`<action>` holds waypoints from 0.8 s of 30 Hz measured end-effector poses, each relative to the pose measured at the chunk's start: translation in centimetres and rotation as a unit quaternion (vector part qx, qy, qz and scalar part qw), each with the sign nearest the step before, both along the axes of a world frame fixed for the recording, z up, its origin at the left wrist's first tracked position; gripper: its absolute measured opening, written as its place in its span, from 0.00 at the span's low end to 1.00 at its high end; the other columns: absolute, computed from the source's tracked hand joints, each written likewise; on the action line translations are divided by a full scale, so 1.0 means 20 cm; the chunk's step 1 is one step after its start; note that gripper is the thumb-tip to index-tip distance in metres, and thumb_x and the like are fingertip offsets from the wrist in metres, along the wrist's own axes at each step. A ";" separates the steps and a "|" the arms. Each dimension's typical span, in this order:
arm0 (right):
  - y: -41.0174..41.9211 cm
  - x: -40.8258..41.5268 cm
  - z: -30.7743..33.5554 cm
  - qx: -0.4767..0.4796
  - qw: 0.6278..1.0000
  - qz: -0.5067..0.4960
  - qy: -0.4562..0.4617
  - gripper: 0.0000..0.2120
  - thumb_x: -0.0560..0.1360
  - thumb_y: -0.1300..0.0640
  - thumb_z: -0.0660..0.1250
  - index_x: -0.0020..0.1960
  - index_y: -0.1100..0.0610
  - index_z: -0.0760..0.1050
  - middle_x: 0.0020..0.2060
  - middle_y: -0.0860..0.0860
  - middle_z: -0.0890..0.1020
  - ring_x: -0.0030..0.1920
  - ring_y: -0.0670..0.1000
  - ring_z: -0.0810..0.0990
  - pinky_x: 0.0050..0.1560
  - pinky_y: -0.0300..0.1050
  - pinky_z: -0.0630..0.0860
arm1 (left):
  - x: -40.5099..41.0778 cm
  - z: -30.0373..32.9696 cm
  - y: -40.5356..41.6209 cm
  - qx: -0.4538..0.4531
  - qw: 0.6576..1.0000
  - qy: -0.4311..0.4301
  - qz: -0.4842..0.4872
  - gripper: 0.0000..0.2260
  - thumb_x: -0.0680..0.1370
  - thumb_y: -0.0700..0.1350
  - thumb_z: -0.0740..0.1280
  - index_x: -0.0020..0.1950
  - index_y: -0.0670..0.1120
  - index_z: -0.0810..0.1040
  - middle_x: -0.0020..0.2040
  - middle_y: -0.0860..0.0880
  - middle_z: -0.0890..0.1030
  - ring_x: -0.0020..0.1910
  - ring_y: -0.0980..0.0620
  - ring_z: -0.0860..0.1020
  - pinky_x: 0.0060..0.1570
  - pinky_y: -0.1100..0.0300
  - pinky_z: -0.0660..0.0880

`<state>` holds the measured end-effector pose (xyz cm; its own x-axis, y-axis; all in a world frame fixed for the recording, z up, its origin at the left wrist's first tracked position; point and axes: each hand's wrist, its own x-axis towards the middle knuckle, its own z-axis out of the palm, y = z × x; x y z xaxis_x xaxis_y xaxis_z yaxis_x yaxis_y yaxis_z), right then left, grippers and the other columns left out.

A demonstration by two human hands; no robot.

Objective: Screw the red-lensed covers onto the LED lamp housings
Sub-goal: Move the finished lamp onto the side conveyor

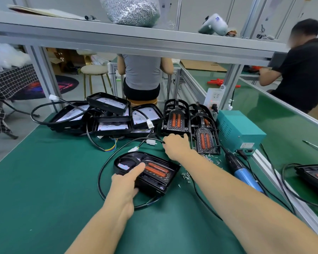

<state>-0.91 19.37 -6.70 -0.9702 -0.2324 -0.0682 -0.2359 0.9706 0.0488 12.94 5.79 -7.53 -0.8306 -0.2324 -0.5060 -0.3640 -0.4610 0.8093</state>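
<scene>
The lamp (151, 176) in hand is a black housing with a red-lensed cover laid into it, two orange-red bars showing through the ribbed top, and a rounded opening at its far-left end. It lies flat on the green mat (44, 180) and is steadied there by the left hand (126, 182), whose forefinger is stretched over the cover beside the red bars while the thumb is curled against the near edge; the cover is thus judged to be held in register with the housing so that screws can be driven. A black cable (101, 173) is looped round the lamp and passes under the left wrist.

Beyond the gripped lamp and to its right, the right hand (175, 144) is reached out, knuckles up, to the foot of a stack of spare covers (174, 120); whether anything is pinched beneath its fingers cannot be told. Loose screws (186, 175) are scattered just right of the lamp, within easy reach, presumably so they can be picked singly. Further right a blue electric screwdriver (244, 173) is laid down untouched, its lead run to a teal power box (239, 131). Behind the held lamp, open housings (108, 105) with white boards are piled in a heap, apparently awaiting covers.
</scene>
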 end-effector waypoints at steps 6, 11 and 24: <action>-0.03 0.10 0.03 -0.060 0.975 0.130 0.168 0.12 0.84 0.56 0.54 0.62 0.58 0.72 0.52 0.54 0.79 0.54 0.57 0.76 0.54 0.48 0.66 | -0.02 -0.03 0.04 0.048 0.998 -0.013 0.041 0.19 0.74 0.30 0.66 0.64 0.36 0.71 0.57 0.37 0.80 0.52 0.40 0.79 0.42 0.50 0.77; -0.04 0.19 0.14 -0.125 0.973 0.158 0.115 0.14 0.84 0.51 0.53 0.60 0.56 0.74 0.49 0.54 0.79 0.51 0.56 0.76 0.43 0.48 0.66 | 0.01 -0.07 0.03 0.089 0.993 0.008 0.072 0.18 0.75 0.29 0.64 0.63 0.37 0.70 0.56 0.38 0.80 0.52 0.40 0.79 0.44 0.49 0.78; 0.02 0.27 0.15 -0.320 0.922 0.094 -0.196 0.26 0.81 0.49 0.61 0.77 0.46 0.59 0.72 0.49 0.71 0.69 0.52 0.71 0.64 0.43 0.67 | 0.03 -0.05 -0.01 0.022 0.986 0.141 0.087 0.16 0.76 0.29 0.61 0.61 0.41 0.75 0.52 0.44 0.83 0.44 0.48 0.81 0.43 0.54 0.78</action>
